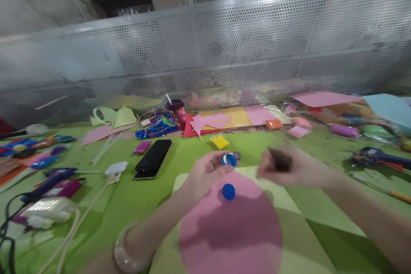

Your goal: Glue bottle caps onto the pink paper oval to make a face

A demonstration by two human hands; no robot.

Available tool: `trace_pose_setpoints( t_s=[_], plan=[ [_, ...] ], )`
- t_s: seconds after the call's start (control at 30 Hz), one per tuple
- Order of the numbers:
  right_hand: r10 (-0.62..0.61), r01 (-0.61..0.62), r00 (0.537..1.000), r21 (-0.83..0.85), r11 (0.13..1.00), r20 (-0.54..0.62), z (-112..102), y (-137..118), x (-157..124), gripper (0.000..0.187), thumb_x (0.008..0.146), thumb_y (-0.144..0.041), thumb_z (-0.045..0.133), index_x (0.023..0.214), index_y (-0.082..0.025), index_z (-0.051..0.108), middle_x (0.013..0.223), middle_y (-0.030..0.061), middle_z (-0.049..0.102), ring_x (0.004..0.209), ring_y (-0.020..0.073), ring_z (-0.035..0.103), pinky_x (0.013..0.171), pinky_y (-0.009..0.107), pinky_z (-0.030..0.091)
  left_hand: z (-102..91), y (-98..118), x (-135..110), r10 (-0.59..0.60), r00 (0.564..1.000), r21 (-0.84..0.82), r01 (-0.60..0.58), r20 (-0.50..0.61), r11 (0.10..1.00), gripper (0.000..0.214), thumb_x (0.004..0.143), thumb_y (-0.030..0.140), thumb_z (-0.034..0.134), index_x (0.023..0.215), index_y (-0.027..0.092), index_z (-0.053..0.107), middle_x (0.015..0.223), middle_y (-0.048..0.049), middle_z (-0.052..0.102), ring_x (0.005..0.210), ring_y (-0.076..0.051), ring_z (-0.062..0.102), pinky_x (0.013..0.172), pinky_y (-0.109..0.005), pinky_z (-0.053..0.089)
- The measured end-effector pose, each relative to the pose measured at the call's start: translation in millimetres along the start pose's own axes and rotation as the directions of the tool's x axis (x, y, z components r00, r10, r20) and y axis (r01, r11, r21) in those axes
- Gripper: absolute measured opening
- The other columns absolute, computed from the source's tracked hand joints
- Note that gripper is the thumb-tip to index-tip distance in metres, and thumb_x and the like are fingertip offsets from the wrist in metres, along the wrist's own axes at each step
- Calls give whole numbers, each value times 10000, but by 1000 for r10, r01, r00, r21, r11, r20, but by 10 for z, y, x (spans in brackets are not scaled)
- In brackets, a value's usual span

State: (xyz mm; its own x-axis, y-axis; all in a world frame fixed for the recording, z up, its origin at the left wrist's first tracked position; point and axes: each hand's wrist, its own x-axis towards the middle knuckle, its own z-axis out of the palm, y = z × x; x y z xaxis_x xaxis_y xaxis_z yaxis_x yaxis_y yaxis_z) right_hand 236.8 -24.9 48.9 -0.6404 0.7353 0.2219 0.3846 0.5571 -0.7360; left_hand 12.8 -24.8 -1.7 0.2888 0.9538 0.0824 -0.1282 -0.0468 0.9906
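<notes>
My left hand [210, 170] is closed in a pinch on a blue bottle cap [229, 160], whose hollow side shows something pale inside. A grey round piece pokes out just behind that cap. Below it, a second blue cap [228, 192] lies on a pink paper circle [237, 231], which rests on pale yellow sheets [295, 231]. To the right, my right hand [285, 166] is raised over the sheets' far corner, smeared by motion. Its fingers are closed around a dark brown object [281, 160] too blurred to name.
A black phone [153, 158], a yellow packet [219, 141] and a lidded cup [177, 113] stand or lie beyond my hands. Glue guns [48, 182] and cables are at the left; a dark blue tool [382, 156] is at the right. A perforated metal panel [205, 51] borders the back.
</notes>
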Motion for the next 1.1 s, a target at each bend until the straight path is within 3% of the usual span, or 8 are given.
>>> trace_pose_setpoints(
  t_s=[0.1, 0.17, 0.23, 0.37, 0.53, 0.67, 0.87, 1.1],
  plan=[
    [-80, -28, 788, 166, 986, 611, -208, -47, -162, 532, 804, -660, 443, 691, -208, 702, 418, -74, 438, 339, 37, 293, 334, 190, 230, -16, -24, 18, -22, 998, -98, 28, 57, 995, 355, 716, 297, 740, 1045, 193, 656, 1066, -83, 703, 1012, -215, 643, 945, -355, 463],
    [-31, -93, 688, 131, 987, 725, -283, -33, -200, 560, 800, -680, 419, 734, -212, 720, 414, -81, 392, 348, 42, 256, 336, 201, 199, -23, -40, 20, -38, 993, -158, 55, 112, 986, 368, 726, 303, 735, 1068, 195, 654, 1026, -77, 711, 959, -205, 662, 927, -354, 477],
    [87, -166, 686, 39, 985, 722, -298, -3, -165, 534, 757, -689, 486, 734, -200, 700, 478, -63, 461, 409, 52, 339, 380, 200, 249, -33, -57, 22, -43, 988, -201, 73, 150, 977, 384, 730, 300, 734, 1088, 195, 649, 999, -69, 711, 919, -196, 673, 917, -350, 483],
    [265, -246, 805, -108, 963, 531, -166, 29, 1, 484, 704, -654, 606, 662, -175, 554, 585, -51, 483, 525, 74, 418, 475, 204, 315, -61, -103, 48, -29, 982, -251, 75, 184, 965, 393, 731, 308, 738, 1096, 202, 639, 961, -51, 700, 888, -191, 681, 904, -352, 485],
    [189, -186, 982, -129, 974, 15, 154, 5, 93, 456, 929, -554, 254, 675, -204, 401, 617, -41, 366, 539, 103, 355, 511, 242, 319, -54, -146, 78, 2, 985, -332, 55, 170, 942, 379, 641, 335, 801, 948, 180, 640, 863, -28, 689, 803, -170, 679, 859, -359, 503],
    [79, -155, 971, -342, 927, -225, 357, 51, 86, 436, 954, -469, 172, 642, -221, 350, 525, -41, 369, 460, 113, 358, 472, 251, 267, -24, -129, 68, 0, 992, -329, 42, 127, 943, 373, 587, 314, 834, 865, 174, 629, 822, -6, 677, 757, -135, 659, 795, -311, 521],
    [-188, 3, 930, -504, 864, -317, 425, 113, 60, 257, 860, -432, 514, 925, -187, 556, 592, -20, 590, 434, 101, 462, 437, 224, 310, -10, -109, 47, -95, 982, -311, 142, 163, 940, 458, 547, 415, 833, 845, 129, 636, 787, -47, 682, 641, -157, 666, 703, -315, 540],
    [-384, 143, 883, -624, 768, -270, 451, 144, 60, 192, 862, -196, 497, 1008, -203, 621, 818, 24, 727, 579, 106, 626, 516, 204, 420, 41, -113, 4, -151, 965, -262, 205, 213, 943, 458, 589, 479, 791, 831, 124, 631, 745, -64, 690, 616, -166, 675, 655, -289, 528]
  ],
)
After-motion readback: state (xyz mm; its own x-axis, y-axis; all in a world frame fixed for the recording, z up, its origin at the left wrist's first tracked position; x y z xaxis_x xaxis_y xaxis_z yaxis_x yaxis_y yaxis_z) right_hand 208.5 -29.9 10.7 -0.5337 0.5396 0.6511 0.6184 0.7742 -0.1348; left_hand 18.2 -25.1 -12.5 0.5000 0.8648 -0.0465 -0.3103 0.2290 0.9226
